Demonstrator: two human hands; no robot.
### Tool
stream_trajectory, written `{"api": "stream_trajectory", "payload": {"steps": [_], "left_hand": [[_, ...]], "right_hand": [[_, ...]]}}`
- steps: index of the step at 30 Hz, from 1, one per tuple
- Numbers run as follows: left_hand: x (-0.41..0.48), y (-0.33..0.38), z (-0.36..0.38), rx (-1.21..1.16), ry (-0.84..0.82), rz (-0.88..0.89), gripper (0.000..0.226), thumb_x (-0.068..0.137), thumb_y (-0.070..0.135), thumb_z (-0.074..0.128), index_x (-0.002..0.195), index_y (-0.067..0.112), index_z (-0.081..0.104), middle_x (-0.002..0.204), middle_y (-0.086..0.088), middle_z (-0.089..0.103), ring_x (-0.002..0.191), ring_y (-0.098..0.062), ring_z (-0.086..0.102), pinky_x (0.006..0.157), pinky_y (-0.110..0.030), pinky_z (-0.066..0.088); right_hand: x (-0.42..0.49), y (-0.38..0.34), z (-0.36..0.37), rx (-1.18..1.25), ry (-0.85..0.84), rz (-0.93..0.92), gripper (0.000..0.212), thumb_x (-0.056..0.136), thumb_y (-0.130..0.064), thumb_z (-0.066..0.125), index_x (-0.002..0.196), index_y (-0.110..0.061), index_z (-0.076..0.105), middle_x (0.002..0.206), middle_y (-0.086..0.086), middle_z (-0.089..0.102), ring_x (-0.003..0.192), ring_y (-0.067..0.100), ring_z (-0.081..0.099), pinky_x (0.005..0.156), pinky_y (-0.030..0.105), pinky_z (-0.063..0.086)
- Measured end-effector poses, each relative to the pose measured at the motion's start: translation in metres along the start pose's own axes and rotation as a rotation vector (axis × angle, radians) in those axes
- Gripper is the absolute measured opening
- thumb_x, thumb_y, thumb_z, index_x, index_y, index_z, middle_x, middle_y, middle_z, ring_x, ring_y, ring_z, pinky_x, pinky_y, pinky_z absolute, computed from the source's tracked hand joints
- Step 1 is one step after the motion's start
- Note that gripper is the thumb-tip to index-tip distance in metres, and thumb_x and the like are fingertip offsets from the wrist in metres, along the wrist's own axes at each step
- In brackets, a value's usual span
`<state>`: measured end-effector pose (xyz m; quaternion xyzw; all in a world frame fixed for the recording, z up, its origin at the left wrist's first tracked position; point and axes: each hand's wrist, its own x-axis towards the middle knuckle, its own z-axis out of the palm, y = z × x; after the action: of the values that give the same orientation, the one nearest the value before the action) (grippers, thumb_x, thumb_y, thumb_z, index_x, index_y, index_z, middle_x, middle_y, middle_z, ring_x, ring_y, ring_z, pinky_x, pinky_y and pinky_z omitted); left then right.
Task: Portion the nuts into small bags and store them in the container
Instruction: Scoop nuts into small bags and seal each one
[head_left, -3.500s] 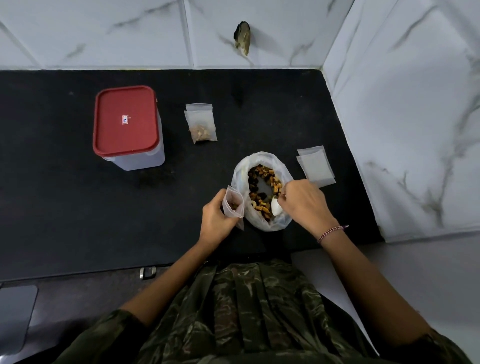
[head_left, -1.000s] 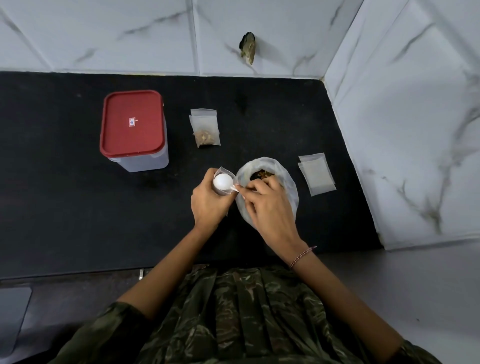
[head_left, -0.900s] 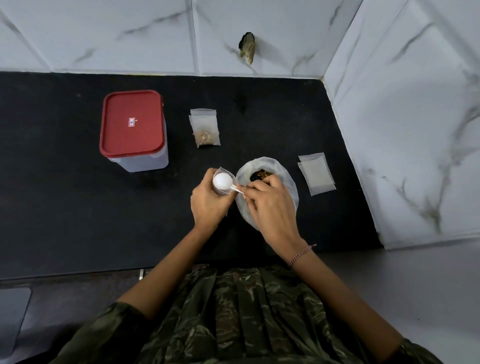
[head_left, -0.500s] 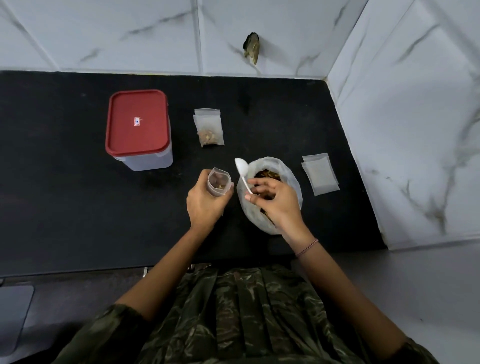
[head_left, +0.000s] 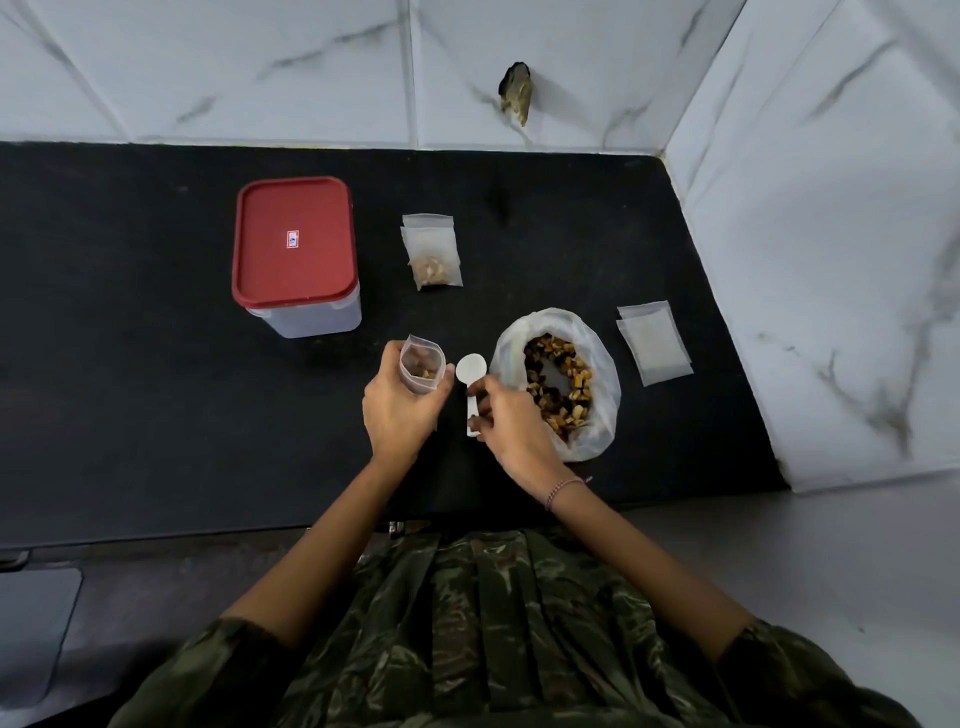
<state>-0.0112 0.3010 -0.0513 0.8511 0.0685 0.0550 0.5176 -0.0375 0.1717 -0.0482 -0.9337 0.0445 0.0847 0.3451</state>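
My left hand (head_left: 397, 410) grips a small clear bag (head_left: 422, 365), held upright with its mouth open and a few nuts inside. My right hand (head_left: 511, 426) pinches the handle of a white plastic spoon (head_left: 471, 382), whose empty bowl lies between the small bag and the big bag. The big clear bag of mixed nuts (head_left: 558, 382) sits open on the black counter, just right of my right hand. A filled small bag (head_left: 431, 252) lies flat farther back. The container (head_left: 297, 254), with its red lid on, stands at the back left.
A small stack of empty flat bags (head_left: 653, 343) lies right of the nut bag, close to the white marble side wall (head_left: 831, 260). The black counter (head_left: 130, 389) ends at a front edge near my body. Tiled wall runs along the back.
The spoon tipped nuts into the small bag, then came out; my right hand has lowered it, empty, between the two bags. The nut bag's contents are uncovered again.
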Motion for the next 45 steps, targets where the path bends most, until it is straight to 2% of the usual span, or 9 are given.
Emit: {"api": "stream_trajectory", "payload": {"steps": [4, 11, 15, 20, 23, 28, 38, 41, 45], "left_hand": [[0.001, 0.001, -0.004, -0.009, -0.037, -0.007, 0.05, 0.066, 0.064, 0.059, 0.098, 0.026, 0.053, 0.083, 0.02, 0.06, 0.082, -0.008, 0.063, 0.077, -0.036, 0.055], [0.003, 0.002, -0.007, 0.0, -0.052, 0.003, 0.046, 0.07, 0.056, 0.066, 0.1, 0.024, 0.054, 0.085, 0.015, 0.061, 0.084, -0.01, 0.065, 0.075, -0.028, 0.051], [0.004, 0.004, -0.007, -0.013, -0.056, 0.008, 0.049, 0.066, 0.061, 0.061, 0.099, 0.026, 0.052, 0.083, 0.018, 0.06, 0.082, -0.009, 0.064, 0.076, -0.031, 0.053], [0.008, 0.005, -0.007, -0.013, -0.073, 0.031, 0.036, 0.078, 0.037, 0.075, 0.102, 0.025, 0.051, 0.087, 0.018, 0.058, 0.086, -0.011, 0.063, 0.081, -0.039, 0.055], [0.011, 0.006, -0.007, -0.036, -0.081, 0.02, 0.036, 0.08, 0.035, 0.075, 0.103, 0.021, 0.052, 0.086, 0.018, 0.059, 0.086, -0.01, 0.063, 0.081, -0.038, 0.054], [0.018, 0.011, -0.005, -0.092, -0.108, -0.054, 0.043, 0.077, 0.035, 0.077, 0.106, 0.017, 0.05, 0.094, 0.004, 0.066, 0.088, -0.011, 0.064, 0.081, -0.037, 0.054], [0.03, 0.03, -0.011, -0.073, -0.225, -0.141, 0.073, 0.07, 0.047, 0.08, 0.117, 0.014, 0.034, 0.109, 0.004, 0.05, 0.098, -0.013, 0.054, 0.079, -0.03, 0.051], [0.035, 0.03, -0.016, -0.123, -0.284, -0.124, 0.057, 0.08, 0.046, 0.07, 0.119, 0.016, 0.041, 0.106, 0.007, 0.055, 0.099, -0.013, 0.058, 0.085, -0.034, 0.054], [0.042, 0.029, -0.021, -0.288, -0.29, -0.108, 0.026, 0.095, 0.041, 0.053, 0.104, 0.017, 0.057, 0.094, 0.006, 0.064, 0.089, -0.015, 0.065, 0.083, -0.044, 0.057]], "right_hand": [[0.0, -0.002, 0.004, -0.171, -0.017, -0.046, 0.03, 0.093, -0.006, 0.05, 0.123, -0.011, 0.05, 0.096, 0.007, 0.064, 0.086, 0.019, 0.062, 0.068, 0.028, 0.05], [-0.001, -0.004, 0.008, -0.353, -0.06, -0.122, 0.02, 0.096, -0.009, 0.046, 0.113, -0.007, 0.055, 0.099, 0.009, 0.064, 0.086, 0.02, 0.064, 0.072, 0.031, 0.052], [-0.001, -0.006, 0.009, -0.493, -0.053, -0.133, 0.018, 0.097, -0.008, 0.045, 0.113, -0.007, 0.053, 0.103, 0.011, 0.063, 0.088, 0.022, 0.064, 0.064, 0.027, 0.043], [-0.005, -0.011, -0.001, -0.559, 0.087, -0.161, 0.02, 0.095, -0.012, 0.05, 0.115, -0.009, 0.053, 0.107, 0.008, 0.06, 0.094, 0.022, 0.061, 0.07, 0.03, 0.047], [-0.001, -0.013, -0.009, -0.244, 0.164, -0.14, 0.033, 0.088, -0.021, 0.064, 0.118, -0.014, 0.054, 0.108, 0.003, 0.059, 0.096, 0.016, 0.058, 0.077, 0.026, 0.049], [0.01, -0.025, -0.001, 0.335, 0.021, -0.06, 0.078, 0.069, -0.016, 0.082, 0.133, -0.012, 0.037, 0.126, 0.0, 0.049, 0.113, 0.01, 0.05, 0.096, 0.024, 0.043], [0.03, -0.032, 0.011, 0.527, 0.13, 0.092, 0.022, 0.089, -0.011, 0.061, 0.108, -0.02, 0.055, 0.099, -0.009, 0.059, 0.096, 0.009, 0.059, 0.076, 0.014, 0.048], [0.037, -0.025, 0.009, 0.73, 0.083, 0.179, 0.018, 0.089, -0.015, 0.063, 0.106, -0.018, 0.06, 0.105, 0.0, 0.066, 0.102, 0.016, 0.063, 0.088, 0.032, 0.054], [0.04, -0.026, -0.001, 0.928, 0.051, 0.178, 0.032, 0.09, -0.011, 0.061, 0.121, -0.01, 0.056, 0.115, 0.005, 0.065, 0.104, 0.015, 0.064, 0.084, 0.026, 0.055]]}}
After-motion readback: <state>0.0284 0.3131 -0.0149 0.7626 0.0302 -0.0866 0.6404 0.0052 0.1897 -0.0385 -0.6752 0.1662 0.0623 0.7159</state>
